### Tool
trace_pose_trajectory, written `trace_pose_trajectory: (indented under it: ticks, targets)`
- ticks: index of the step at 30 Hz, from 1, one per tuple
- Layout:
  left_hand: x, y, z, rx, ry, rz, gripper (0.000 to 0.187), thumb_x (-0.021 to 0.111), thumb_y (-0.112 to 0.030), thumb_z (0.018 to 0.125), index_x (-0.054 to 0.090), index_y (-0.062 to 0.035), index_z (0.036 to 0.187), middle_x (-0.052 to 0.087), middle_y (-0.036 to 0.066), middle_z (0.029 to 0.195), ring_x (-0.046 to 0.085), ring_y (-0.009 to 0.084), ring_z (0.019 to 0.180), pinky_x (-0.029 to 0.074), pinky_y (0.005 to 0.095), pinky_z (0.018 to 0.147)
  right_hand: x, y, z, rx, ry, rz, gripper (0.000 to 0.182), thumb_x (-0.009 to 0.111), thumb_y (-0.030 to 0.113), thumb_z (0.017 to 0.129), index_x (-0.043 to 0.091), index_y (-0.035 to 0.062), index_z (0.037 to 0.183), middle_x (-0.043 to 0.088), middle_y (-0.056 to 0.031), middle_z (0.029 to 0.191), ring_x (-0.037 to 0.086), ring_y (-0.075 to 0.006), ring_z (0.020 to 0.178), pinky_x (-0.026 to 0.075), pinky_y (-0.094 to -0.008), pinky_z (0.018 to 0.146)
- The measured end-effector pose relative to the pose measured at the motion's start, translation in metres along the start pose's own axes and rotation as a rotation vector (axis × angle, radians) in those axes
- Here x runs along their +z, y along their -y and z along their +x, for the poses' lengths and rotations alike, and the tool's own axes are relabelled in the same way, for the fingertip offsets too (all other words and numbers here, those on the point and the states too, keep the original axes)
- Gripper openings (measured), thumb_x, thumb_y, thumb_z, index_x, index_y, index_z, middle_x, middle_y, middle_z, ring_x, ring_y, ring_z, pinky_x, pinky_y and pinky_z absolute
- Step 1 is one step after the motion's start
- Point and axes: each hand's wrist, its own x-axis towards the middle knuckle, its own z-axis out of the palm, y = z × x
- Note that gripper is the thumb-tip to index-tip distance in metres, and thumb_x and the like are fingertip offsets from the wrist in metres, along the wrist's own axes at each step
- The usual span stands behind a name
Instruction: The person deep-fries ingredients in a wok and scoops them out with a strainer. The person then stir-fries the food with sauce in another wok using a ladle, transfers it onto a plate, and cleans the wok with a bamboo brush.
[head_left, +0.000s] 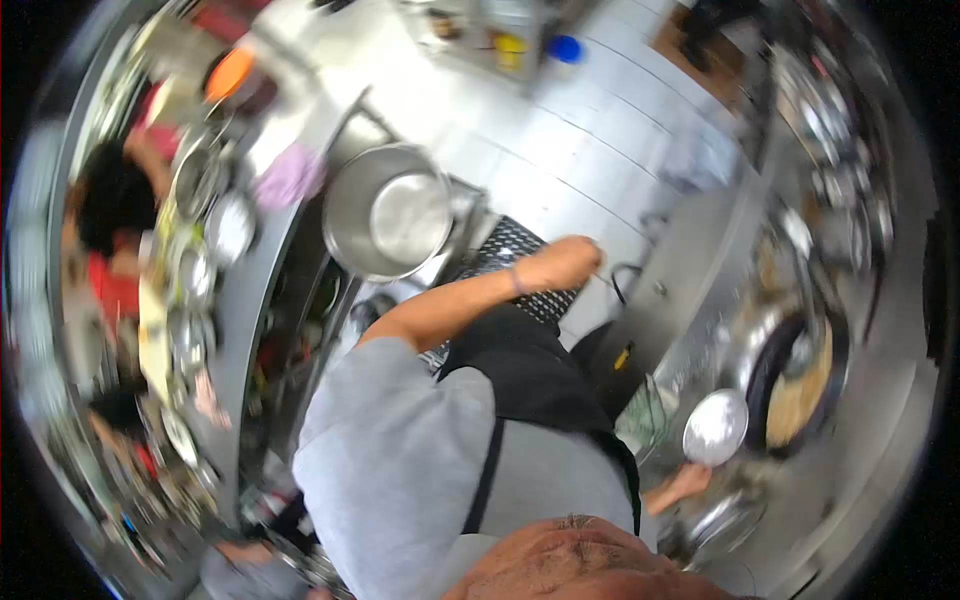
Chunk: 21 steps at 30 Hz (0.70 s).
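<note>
My left hand (562, 265) is out in front of my body, its fingers curled closed. Motion blur hides what, if anything, is in them. My right hand (685, 484) is low at the right, gripping the near edge of a shiny, pale round bowl (715, 428). Just beyond that bowl sits a dark wok (838, 365) with pale yellowish food (797, 400) in it. A metal ladle (803, 352) rests over the food. A greenish cloth (645, 415) lies on the counter close to the bowl.
A large steel pot (387, 212) stands ahead on the left. The left counter (262, 300) carries several metal bowls and a purple cloth (290, 176). People work beyond it, including one in red (112, 285). A perforated black mat (505, 250) covers part of the floor.
</note>
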Motion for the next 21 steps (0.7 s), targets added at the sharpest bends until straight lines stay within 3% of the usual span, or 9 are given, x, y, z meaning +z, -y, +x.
trace_pose_trajectory:
  ticks: [1, 6, 9, 11, 12, 14, 16, 19, 21]
  targets:
    - [0.005, -0.001, -0.002, 0.022, -0.063, -0.03, 0.019, 0.061, -0.019, 0.087, 0.066, -0.0008, 0.085, 0.063, 0.02, 0.088, 0.062, 0.0393, 0.088, 0.049, 0.0474, 0.081, 0.005, 0.055, -0.008, 0.044, 0.086, 0.008, 0.033, 0.051, 0.015, 0.083, 0.06, -0.0121, 0.099, 0.062, -0.0196, 0.077, 0.055, -0.0228, 0.056, 0.046, -0.0371, 0.05]
    - [0.0, -0.034, -0.048, 0.073, -0.314, -0.101, 0.015, 0.06, -0.015, 0.085, 0.066, -0.0019, 0.084, 0.064, 0.019, 0.086, 0.062, 0.0364, 0.085, 0.051, 0.0442, 0.077, 0.074, 0.157, 0.006, -0.179, 0.394, 0.232, 0.027, 0.047, 0.01, 0.086, 0.057, -0.0079, 0.104, 0.056, -0.01, 0.072, 0.046, -0.0148, 0.053, 0.038, -0.0291, 0.046]
    - [0.012, -0.046, -0.094, -0.006, -0.43, -0.231, 0.013, 0.062, -0.014, 0.085, 0.067, -0.0022, 0.086, 0.065, 0.018, 0.084, 0.062, 0.0367, 0.082, 0.05, 0.0439, 0.074, 0.119, 0.201, -0.003, -0.3, 0.625, 0.353, 0.028, 0.049, 0.012, 0.088, 0.056, -0.0058, 0.109, 0.055, -0.0061, 0.072, 0.045, -0.0121, 0.053, 0.037, -0.0279, 0.047]
    - [0.023, -0.047, -0.131, -0.152, -0.481, -0.354, 0.017, 0.065, -0.019, 0.087, 0.067, -0.0013, 0.088, 0.065, 0.015, 0.08, 0.065, 0.0296, 0.078, 0.051, 0.0411, 0.072, 0.14, 0.225, -0.027, -0.462, 0.743, 0.352, 0.029, 0.051, 0.01, 0.088, 0.055, -0.003, 0.114, 0.054, -0.002, 0.073, 0.043, -0.0089, 0.053, 0.036, -0.0256, 0.046]
    - [0.028, -0.047, -0.15, -0.219, -0.521, -0.41, 0.02, 0.066, -0.021, 0.088, 0.067, -0.0011, 0.089, 0.066, 0.013, 0.079, 0.065, 0.0271, 0.077, 0.051, 0.0405, 0.072, 0.163, 0.221, -0.032, -0.489, 0.833, 0.466, 0.032, 0.052, 0.007, 0.087, 0.055, -0.0016, 0.118, 0.053, 0.0006, 0.072, 0.041, -0.0068, 0.053, 0.035, -0.024, 0.046]
    - [0.044, -0.047, -0.179, -0.329, -0.587, -0.476, 0.026, 0.067, -0.026, 0.089, 0.066, -0.0002, 0.092, 0.066, 0.011, 0.079, 0.065, 0.0221, 0.075, 0.052, 0.0385, 0.069, 0.175, 0.236, -0.065, -0.452, 0.97, 0.386, 0.034, 0.052, 0.005, 0.087, 0.053, -0.0025, 0.121, 0.051, 0.001, 0.071, 0.041, -0.0061, 0.054, 0.033, -0.0234, 0.045]
    - [0.052, -0.049, -0.203, -0.401, -0.633, -0.492, 0.034, 0.067, -0.032, 0.091, 0.063, 0.0012, 0.095, 0.065, 0.01, 0.08, 0.065, 0.0174, 0.074, 0.054, 0.0356, 0.065, 0.198, 0.232, -0.099, -0.564, 1.055, 0.411, 0.037, 0.051, 0.006, 0.087, 0.051, -0.0064, 0.121, 0.048, 0.0021, 0.065, 0.043, -0.0066, 0.049, 0.035, -0.0239, 0.043]
    - [0.053, -0.067, -0.228, -0.606, -0.57, -0.866, 0.042, 0.064, -0.038, 0.093, 0.057, 0.0022, 0.099, 0.064, 0.009, 0.084, 0.064, 0.0156, 0.071, 0.055, 0.031, 0.057, 0.22, 0.223, -0.148, -0.647, 1.192, 0.513, 0.036, 0.052, 0.007, 0.089, 0.051, -0.0051, 0.123, 0.047, 0.0026, 0.063, 0.041, -0.006, 0.045, 0.034, -0.0236, 0.04]
    - [0.056, -0.07, -0.236, -0.662, -0.597, -0.941, 0.044, 0.064, -0.04, 0.094, 0.054, 0.0027, 0.1, 0.062, 0.01, 0.085, 0.064, 0.0135, 0.068, 0.055, 0.0265, 0.051, 0.219, 0.221, -0.173, -0.653, 1.312, 0.503, 0.035, 0.052, 0.006, 0.089, 0.051, -0.0044, 0.122, 0.047, 0.0032, 0.062, 0.041, -0.0052, 0.045, 0.034, -0.0231, 0.039]
